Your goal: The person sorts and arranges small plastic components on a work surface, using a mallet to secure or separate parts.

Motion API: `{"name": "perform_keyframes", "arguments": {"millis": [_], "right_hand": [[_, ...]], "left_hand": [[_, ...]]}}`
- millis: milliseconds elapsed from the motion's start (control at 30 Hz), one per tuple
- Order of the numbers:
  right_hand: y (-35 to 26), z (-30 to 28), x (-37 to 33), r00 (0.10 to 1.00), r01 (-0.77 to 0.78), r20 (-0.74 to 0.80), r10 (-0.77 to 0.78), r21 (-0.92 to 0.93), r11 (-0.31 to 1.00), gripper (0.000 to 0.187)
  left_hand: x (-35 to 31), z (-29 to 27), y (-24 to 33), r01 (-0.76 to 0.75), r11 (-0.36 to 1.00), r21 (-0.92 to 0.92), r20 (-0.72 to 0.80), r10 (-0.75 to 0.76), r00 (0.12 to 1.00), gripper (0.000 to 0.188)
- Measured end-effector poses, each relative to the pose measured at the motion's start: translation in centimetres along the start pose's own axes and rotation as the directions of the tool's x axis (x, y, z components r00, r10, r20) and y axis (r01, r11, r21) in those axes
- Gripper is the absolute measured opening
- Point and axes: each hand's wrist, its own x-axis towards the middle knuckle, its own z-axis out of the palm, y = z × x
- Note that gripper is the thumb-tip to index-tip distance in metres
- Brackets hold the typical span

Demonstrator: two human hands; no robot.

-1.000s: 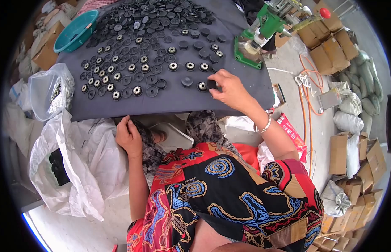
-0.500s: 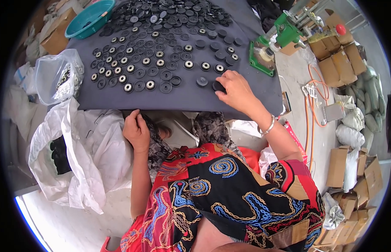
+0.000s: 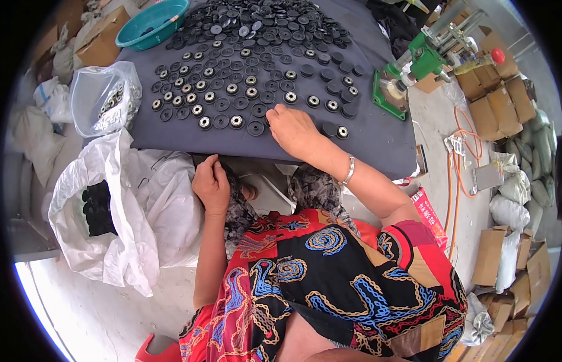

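My right hand is over the near part of the table, fingers closed on a black plastic cap mostly hidden under the fingertips. Just left of it lies a black ring-shaped cap. To its right sit a plain black cap and a cap with a metal bearing. Several more caps with bearings are spread out in loose rows. At the table's front edge my left hand is curled closed, its fingertips by the cloth edge; anything inside it is hidden.
Behind the rows rises a heap of black caps. A teal basin and a clear bag of metal parts stand left. A white sack hangs below. At right are a green hand press, orange cable and cartons.
My right hand has moved left, from the right-hand caps to the ring caps. A bearing-topped cap now shows where it was. My left hand stays at the table edge; the whole view has shifted slightly.
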Motion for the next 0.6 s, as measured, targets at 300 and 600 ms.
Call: {"name": "perform_keyframes", "arguments": {"millis": [300,600], "right_hand": [[-0.3,-0.9,-0.3,0.998,-0.033,0.047,0.033,-0.001,0.999,0.017],[-4.4,-3.0,-2.7,0.969,0.243,-0.130,-0.210,0.359,0.901,0.032]], "left_hand": [[0.0,-0.2,0.2,0.026,1.000,-0.012,-0.016,-0.026,1.000,0.016],[0.3,-2.0,3.3,0.609,0.417,-0.675,0.379,-0.512,0.771,0.019]]}}
